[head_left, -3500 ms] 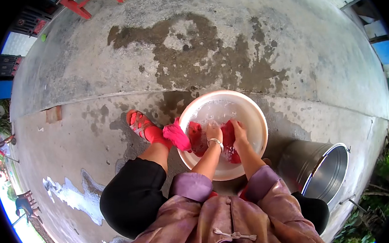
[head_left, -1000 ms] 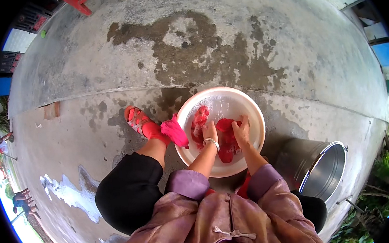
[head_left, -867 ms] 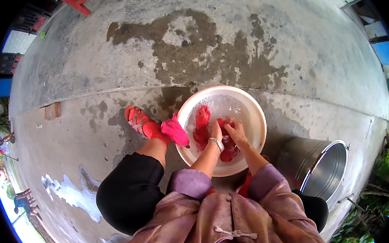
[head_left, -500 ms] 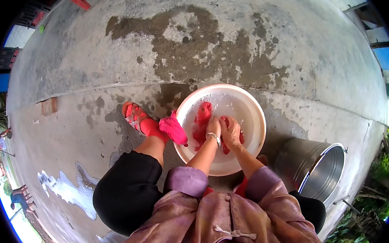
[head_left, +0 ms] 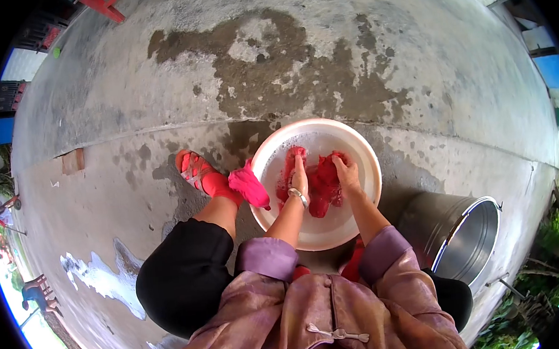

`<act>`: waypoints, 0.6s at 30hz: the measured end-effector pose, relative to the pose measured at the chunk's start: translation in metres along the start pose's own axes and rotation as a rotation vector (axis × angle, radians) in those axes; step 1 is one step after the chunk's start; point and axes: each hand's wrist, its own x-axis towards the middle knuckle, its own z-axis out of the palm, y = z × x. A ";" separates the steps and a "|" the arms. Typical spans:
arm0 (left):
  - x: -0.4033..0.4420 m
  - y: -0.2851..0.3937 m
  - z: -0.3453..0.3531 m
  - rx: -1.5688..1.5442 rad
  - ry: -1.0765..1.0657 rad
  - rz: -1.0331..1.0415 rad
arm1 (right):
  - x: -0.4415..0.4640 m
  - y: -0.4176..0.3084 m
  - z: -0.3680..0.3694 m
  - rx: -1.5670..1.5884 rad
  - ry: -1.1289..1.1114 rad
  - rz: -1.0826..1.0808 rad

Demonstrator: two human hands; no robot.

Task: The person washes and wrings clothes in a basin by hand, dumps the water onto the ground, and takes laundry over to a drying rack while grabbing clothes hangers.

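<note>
A white basin (head_left: pixel 374 197) of soapy water stands on the concrete between my feet. My right hand (head_left: pixel 346 172) is closed on the top of a wet red cloth (head_left: pixel 321 194), which hangs down into the water. My left hand (head_left: pixel 299 175), with a silver bracelet at the wrist, is upright beside it, its fingers stretched and its palm toward the cloth. Just left of that hand a second red cloth (head_left: pixel 285 177) lies in the water, partly behind the fingers. A bright pink cloth (head_left: pixel 249 185) is draped over the basin's left rim.
A metal bucket (head_left: pixel 423 226) lies on its side at the right. My foot in a sandal (head_left: pixel 196 170) is left of the basin. Wet patches (head_left: pixel 273 66) mark the floor ahead. Red legs of furniture (head_left: pixel 104 7) show at the top left. A person (head_left: pixel 36 295) is far off at the left.
My hands, pressed together around the red cloth half a second ago, have moved apart. My left hand has opened, and the cloth now hangs spread below my right hand.
</note>
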 end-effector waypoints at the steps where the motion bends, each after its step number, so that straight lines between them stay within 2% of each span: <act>1: 0.002 -0.002 -0.002 0.078 0.028 -0.012 | -0.001 0.006 -0.003 -0.160 0.062 -0.142; 4: -0.025 -0.002 0.014 0.433 0.171 0.070 | -0.005 0.026 -0.002 -0.438 0.199 -0.277; 5: -0.021 -0.007 0.009 0.717 0.105 0.187 | -0.012 0.028 0.001 -0.369 0.189 -0.277; 6: -0.028 -0.014 0.020 0.778 0.136 0.474 | -0.017 0.026 0.004 -0.301 0.145 -0.187; 8: -0.035 -0.007 0.023 1.156 0.111 0.146 | -0.026 0.022 0.008 -0.167 0.056 -0.009; 9: -0.033 -0.008 0.020 1.115 0.096 0.197 | -0.041 -0.003 0.017 -0.197 0.054 -0.006; 12: -0.029 -0.018 0.015 1.058 0.095 0.336 | -0.048 -0.001 0.016 -0.092 -0.121 0.070; 13: -0.029 -0.015 0.018 1.081 0.133 0.383 | -0.046 -0.002 0.021 -0.089 0.001 0.202; 16: -0.014 -0.012 0.015 1.146 0.180 0.465 | -0.033 0.015 0.021 -0.004 0.004 0.213; 18: -0.015 -0.008 0.012 1.168 0.157 0.524 | -0.017 0.033 0.013 -0.202 -0.061 0.278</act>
